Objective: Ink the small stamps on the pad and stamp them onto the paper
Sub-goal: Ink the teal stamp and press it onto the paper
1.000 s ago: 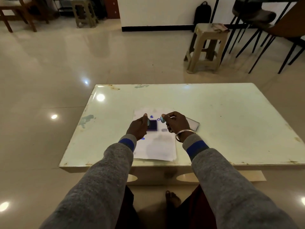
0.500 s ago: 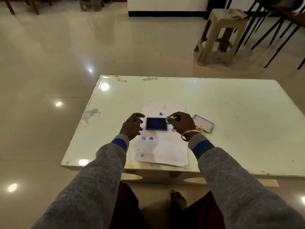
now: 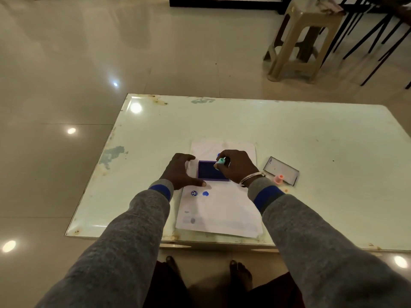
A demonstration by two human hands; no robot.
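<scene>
Head view: since half a second ago the right hand (image 3: 239,167) has brought the teal stamp (image 3: 220,162) over the pad's (image 3: 210,172) right edge, fingers closed on it; inking is imminent. Left hand (image 3: 180,172), open and empty, now braces beside the pad on the paper (image 3: 222,210). Stamp's long axis tilts, face down-left toward the pad. Pink stamp (image 3: 278,179) idle on worktop (image 3: 311,134).

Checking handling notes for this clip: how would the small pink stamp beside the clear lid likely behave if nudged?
The small pink spool-shaped stamp stands upright against the clear rectangular lid, so it probably tips easily. Its round body would likely roll once down. It looks like light plastic.
</scene>
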